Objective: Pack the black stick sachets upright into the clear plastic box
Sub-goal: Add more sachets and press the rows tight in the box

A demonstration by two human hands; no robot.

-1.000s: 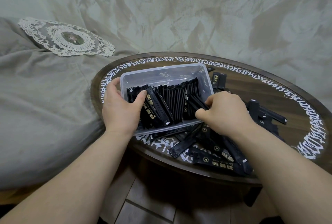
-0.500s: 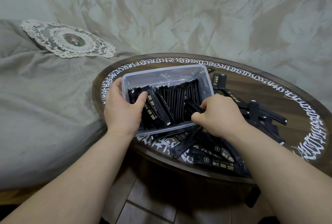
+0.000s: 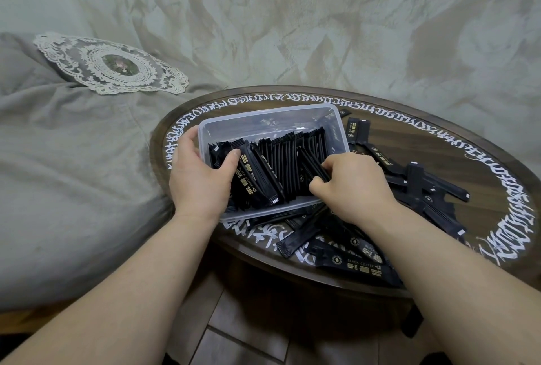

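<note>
Dozens of black stick sachets (image 3: 281, 165) stand packed on end in the clear plastic box (image 3: 263, 121), leaning a bit to the left, and plenty more loose sachets (image 3: 421, 180) lie scattered on the round table (image 3: 439, 142) to the right of and in front of the box. These look light and thin, sort of floppy foil sticks, so I'd guess they slide against each other and tip over easily unless something props the row. Best place to take one is probably mid-length, pinched flat.

Left hand (image 3: 202, 177) wraps the box's left end, thumb pressing the leaning row from inside, fingers outside the wall. Right hand (image 3: 351, 186) has a pinching grip on a sachet or two at the right side of the row, tucking them in.

Readable print: gold "BLACK COFFEE" plus some characters I can't make out, and a round logo. White calligraphy-style script rings the table rim, not legible to me.
</note>
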